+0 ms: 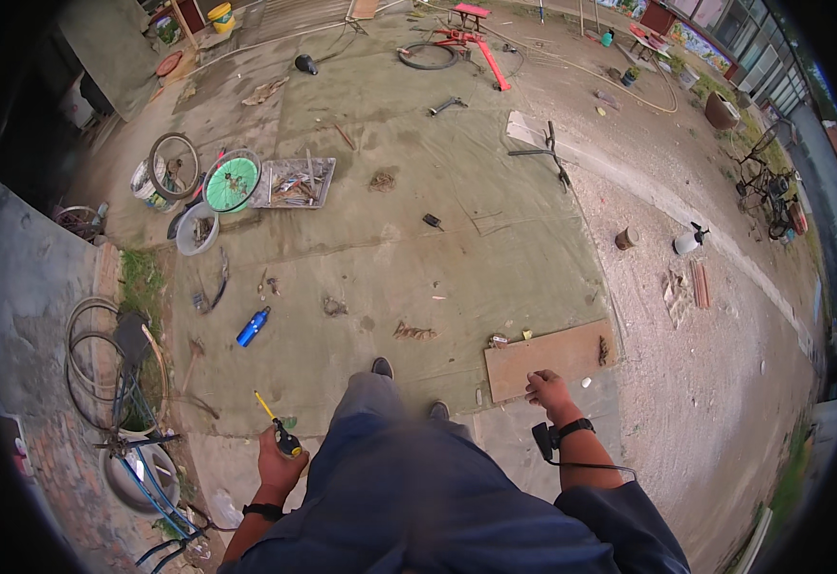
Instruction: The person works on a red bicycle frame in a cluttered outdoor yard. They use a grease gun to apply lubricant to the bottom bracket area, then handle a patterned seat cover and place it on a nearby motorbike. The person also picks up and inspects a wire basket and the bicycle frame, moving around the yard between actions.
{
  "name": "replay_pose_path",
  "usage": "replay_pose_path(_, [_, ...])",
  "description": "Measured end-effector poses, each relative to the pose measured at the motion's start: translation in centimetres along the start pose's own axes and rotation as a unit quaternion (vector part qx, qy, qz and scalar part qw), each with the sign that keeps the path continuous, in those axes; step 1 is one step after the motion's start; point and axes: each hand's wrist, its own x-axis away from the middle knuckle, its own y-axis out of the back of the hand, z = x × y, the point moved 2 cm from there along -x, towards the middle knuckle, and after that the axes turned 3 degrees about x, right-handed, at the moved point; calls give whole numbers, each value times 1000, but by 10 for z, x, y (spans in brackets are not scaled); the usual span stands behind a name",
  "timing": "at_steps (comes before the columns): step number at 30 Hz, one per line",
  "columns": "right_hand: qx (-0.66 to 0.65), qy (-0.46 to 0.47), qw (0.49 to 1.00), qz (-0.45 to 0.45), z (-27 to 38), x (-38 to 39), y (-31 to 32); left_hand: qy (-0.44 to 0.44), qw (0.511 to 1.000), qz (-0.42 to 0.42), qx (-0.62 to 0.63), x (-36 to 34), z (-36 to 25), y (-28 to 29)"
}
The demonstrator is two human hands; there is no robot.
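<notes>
My left hand (282, 463) grips a black-and-yellow tape measure (288, 442), its short yellow blade sticking out forward over the mat. My right hand (545, 390) hovers over a tan board (522, 370), fingers curled together; I cannot make out what, if anything, is in them. A dark band and a black device are on my right wrist. Ahead, a blue bottle (252, 329) lies on the green ground mat (466, 268), left of my feet. A small white piece (586, 383) lies beside the board's right end.
Bike wheels (179, 143), green-centred basin (234, 180), tool tray (294, 180) at left. Blue bike frame (139, 483) by the left wall. Black handlebar part (552, 153), red stand (488, 62) ahead. White sprayer (686, 242), rusty can (626, 238), bicycle (772, 196) at right.
</notes>
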Motion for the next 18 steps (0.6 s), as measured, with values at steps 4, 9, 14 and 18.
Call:
replay_pose_path(4, [5, 27, 1000, 13, 89, -86, -22, 8, 999, 24, 41, -98, -18, -16])
replay_pose_path(9, [-12, -42, 999, 3, 171, -153, -49, -26, 999, 25, 36, -279, -71, -16])
replay_pose_path(14, [-23, -90, 996, -5, 264, -202, -75, -110, 994, -14, 0, -479, -163, 27])
replay_pose_path(18, [-19, -80, 997, 3, 347, -269, -92, -114, 993, -29, 29, -616, -225, 42])
